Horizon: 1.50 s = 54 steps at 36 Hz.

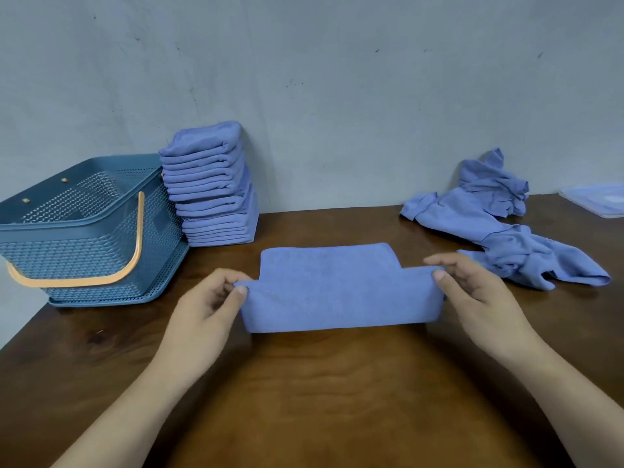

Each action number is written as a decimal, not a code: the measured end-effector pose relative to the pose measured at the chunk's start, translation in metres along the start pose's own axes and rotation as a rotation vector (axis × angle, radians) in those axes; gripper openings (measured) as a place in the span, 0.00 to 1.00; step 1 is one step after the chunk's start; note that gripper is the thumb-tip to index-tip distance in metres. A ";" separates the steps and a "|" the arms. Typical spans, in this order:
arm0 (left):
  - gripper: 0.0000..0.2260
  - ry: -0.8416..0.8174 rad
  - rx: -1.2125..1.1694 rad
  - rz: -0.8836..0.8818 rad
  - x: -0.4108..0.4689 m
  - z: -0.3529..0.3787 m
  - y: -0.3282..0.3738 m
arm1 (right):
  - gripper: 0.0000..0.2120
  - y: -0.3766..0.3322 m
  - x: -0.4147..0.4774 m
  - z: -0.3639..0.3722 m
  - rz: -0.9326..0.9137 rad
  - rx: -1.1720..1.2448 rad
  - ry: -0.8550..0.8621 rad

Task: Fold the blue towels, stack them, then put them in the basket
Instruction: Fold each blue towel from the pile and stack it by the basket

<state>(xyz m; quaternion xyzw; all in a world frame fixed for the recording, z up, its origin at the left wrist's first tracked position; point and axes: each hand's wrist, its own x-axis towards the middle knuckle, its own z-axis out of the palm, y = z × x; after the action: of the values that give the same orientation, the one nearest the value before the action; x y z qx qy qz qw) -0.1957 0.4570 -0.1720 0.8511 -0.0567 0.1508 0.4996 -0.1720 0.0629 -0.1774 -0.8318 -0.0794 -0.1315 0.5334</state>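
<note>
Blue towel (341, 292), long axis left to right, lies mid-table (304, 400), its near edge pinched by left hand (209, 305) and right hand (479, 298), with stack (209, 187) beside basket (84, 231), pile (499, 224) and grey wall (337, 79) behind.

I have open table (320, 400) near me. The towel (337, 292) fills the middle, the basket (84, 231) and folded stack (209, 187) block far left, and the crumpled pile (472, 214) blocks far right.
</note>
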 end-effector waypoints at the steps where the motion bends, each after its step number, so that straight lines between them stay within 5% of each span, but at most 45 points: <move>1: 0.07 0.025 -0.023 -0.021 0.012 0.002 0.000 | 0.10 0.000 0.011 0.002 0.004 0.014 0.012; 8: 0.08 0.118 -0.090 -0.138 0.098 0.020 -0.008 | 0.08 0.015 0.095 0.024 0.001 -0.050 0.083; 14: 0.06 0.017 0.124 -0.243 0.151 0.049 -0.046 | 0.09 0.059 0.141 0.056 0.134 -0.175 0.042; 22: 0.05 -0.023 0.358 -0.075 0.147 0.072 -0.082 | 0.11 0.078 0.138 0.061 0.168 -0.294 0.008; 34: 0.05 0.100 0.278 -0.050 0.161 0.066 -0.076 | 0.08 0.083 0.137 0.067 0.111 -0.358 0.039; 54: 0.07 0.043 0.431 -0.013 0.164 0.075 -0.106 | 0.10 0.090 0.146 0.074 -0.016 -0.550 0.038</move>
<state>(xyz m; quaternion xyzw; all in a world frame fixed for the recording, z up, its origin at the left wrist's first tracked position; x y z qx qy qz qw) 0.0014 0.4535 -0.2431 0.9352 -0.0069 0.1744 0.3082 0.0014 0.0910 -0.2403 -0.9420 -0.0371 -0.1680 0.2881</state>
